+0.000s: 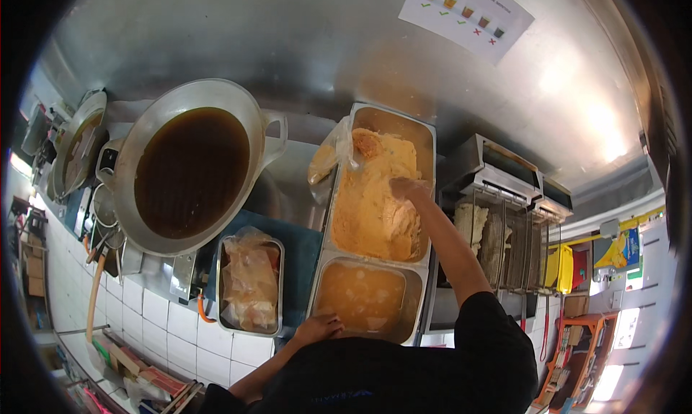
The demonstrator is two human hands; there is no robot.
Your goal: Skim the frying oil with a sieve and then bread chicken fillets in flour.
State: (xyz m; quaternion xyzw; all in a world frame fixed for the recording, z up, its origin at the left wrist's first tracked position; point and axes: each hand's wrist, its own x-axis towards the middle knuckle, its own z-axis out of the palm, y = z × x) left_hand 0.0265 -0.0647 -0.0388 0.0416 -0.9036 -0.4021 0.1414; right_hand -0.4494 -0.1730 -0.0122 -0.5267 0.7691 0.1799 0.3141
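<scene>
My right hand (409, 188) reaches into a deep steel pan (427, 138) of orange-yellow breading flour (367, 208). Its fingers are partly hidden in or against the flour, so their pose is unclear. A darker, reddish-orange coated lump (367, 144) sits at the far left of that pan. Directly in front of me is a second steel pan (413, 306) holding cloudy orange liquid (362, 292) with pale spots on its surface. At this pan's near left corner my left hand (323, 327) rests with curled fingers; whether it grips the rim is hidden.
Dark oil fills a large wok (243, 103) on the left. Before it stands a steel tray (281, 284) with plastic-wrapped contents. A clear bag (324, 162) leans by the flour pan's left side. Wire fryer baskets (503, 241) are on the right; a notice (467, 17) hangs behind.
</scene>
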